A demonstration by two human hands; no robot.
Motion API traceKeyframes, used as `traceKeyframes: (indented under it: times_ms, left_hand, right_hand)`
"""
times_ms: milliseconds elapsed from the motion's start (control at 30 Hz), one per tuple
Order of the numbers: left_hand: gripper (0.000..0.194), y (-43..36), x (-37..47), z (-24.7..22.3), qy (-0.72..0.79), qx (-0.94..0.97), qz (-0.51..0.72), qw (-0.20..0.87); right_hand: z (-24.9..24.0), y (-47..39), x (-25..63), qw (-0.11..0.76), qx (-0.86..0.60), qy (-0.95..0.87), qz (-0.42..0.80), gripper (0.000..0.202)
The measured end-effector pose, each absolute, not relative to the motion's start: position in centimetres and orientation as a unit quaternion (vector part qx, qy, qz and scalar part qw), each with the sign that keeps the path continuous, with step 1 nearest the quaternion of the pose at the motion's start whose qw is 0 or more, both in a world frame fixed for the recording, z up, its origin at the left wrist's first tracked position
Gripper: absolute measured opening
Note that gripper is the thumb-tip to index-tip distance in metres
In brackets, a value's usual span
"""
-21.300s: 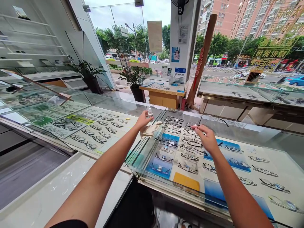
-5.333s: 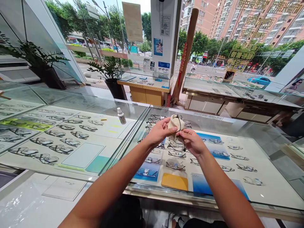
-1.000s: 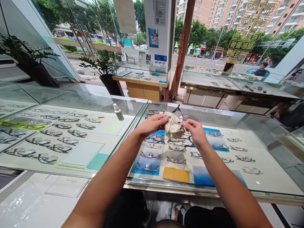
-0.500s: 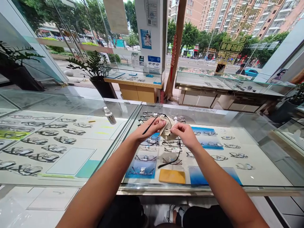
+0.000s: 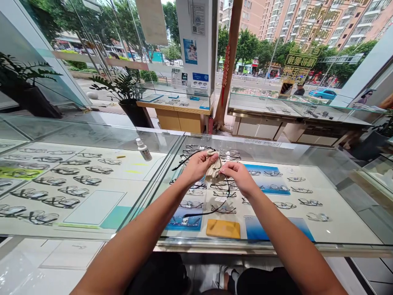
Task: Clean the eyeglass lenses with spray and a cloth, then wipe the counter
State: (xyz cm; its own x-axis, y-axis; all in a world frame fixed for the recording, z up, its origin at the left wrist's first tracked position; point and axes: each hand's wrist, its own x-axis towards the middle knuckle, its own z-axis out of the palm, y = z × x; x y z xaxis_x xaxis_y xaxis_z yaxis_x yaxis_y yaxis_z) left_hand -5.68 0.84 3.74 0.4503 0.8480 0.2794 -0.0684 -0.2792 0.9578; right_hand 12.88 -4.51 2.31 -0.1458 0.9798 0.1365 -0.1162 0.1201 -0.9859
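Black-framed eyeglasses (image 5: 228, 189) lay between the two hands, above the glass display case (image 5: 353, 246). Left hand (image 5: 198, 166) grasped a beige cloth (image 5: 211, 171) folded over part of the frame, thumb pressed on top. Right hand (image 5: 236, 174) pinched the frame just beside the cloth, thumb against forefinger. Both temples stood unfolded, pointing left: one passed behind the left hand, the other curved below the fingers to a dark tip. Cloth soft, creased; temples thin, smooth. Nearby: a white-capped cylindrical bottle (image 5: 144, 150) and a flat, round-cornered yellow rectangle (image 5: 223, 228).
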Motion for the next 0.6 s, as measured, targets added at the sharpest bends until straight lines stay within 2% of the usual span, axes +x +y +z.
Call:
traceKeyframes:
  times_ms: [300,600]
  left_hand:
    - [0.048,1.4,-6.8,4.0,0.241,0.674,0.355,0.601]
    - [0.059,0.8,-5.3,3.1,0.310,0.676,0.445,0.499]
  right_hand:
    - [1.8,-4.0,13.1,0.537,-0.392,-0.511,0.545,0.025]
    - [1.4,-4.6,12.5,0.527,-0.365,-0.518,0.566,0.031]
